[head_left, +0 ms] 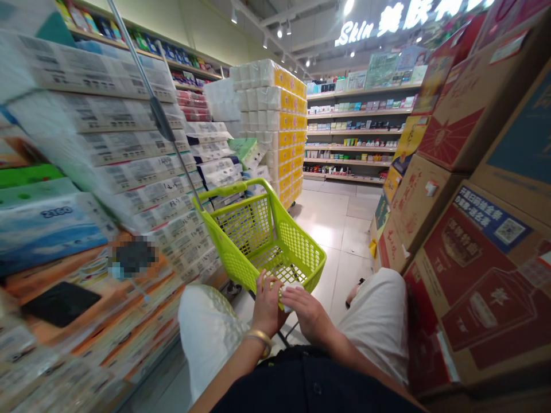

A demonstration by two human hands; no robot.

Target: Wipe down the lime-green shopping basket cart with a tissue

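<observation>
Just above my lap, my left hand [267, 305] and my right hand [310, 310] meet over a crumpled white tissue [294, 287]. The right fingers lie over the tissue and press it against the left hand. The left fingers are bent, with part of the tissue in that palm; the thumb is hidden. A lime-green shopping cart basket [301, 244] stands right in front of both hands, its near rim just beyond the fingertips. No goods show inside its grid walls.
Stacked paper packs [142, 166] rise at left, with a black phone [62, 304] on lower packs. A metal pole [142, 74] slants above. Cardboard cartons [486, 275] crowd the right. Beyond the cart are yellow-and-white packs [288, 137], tiled floor [327, 209] and shelves [353, 112].
</observation>
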